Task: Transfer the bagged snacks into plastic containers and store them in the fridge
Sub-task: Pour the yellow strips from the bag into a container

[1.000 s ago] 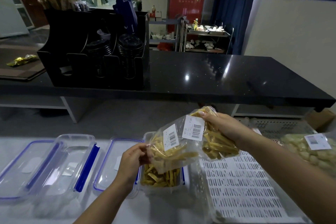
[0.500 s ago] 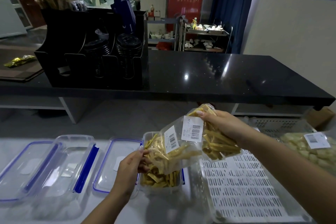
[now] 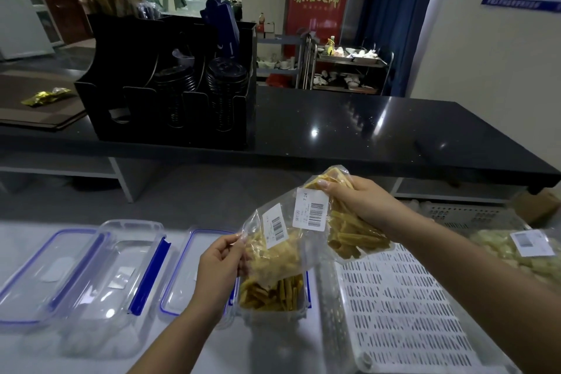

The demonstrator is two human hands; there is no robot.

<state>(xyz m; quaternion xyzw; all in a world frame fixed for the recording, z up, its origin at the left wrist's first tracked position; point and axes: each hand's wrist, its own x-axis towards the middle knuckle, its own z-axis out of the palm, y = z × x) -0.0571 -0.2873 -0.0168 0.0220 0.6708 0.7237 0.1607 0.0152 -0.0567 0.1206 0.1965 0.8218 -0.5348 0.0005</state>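
A clear snack bag (image 3: pixel 306 231) full of yellow strips, with two barcode labels, hangs tilted over a clear plastic container (image 3: pixel 273 308). My right hand (image 3: pixel 361 202) grips the bag's raised end. My left hand (image 3: pixel 220 264) pinches its lower mouth just above the container. Yellow strips lie piled inside the container. To the left stand an empty clear container (image 3: pixel 121 270) with blue clips and two blue-rimmed lids (image 3: pixel 39 270) (image 3: pixel 182 276).
A white slotted crate (image 3: pixel 403 313) lies to the right, with another labelled bag of pale snacks (image 3: pixel 522 252) on its far side. Behind runs a black counter (image 3: pixel 364 130) carrying a black organiser (image 3: pixel 170 82) with cup lids.
The bag's lower end has sunk closer to the container and my left hand has shifted slightly along its mouth. My right hand keeps the upper end raised.
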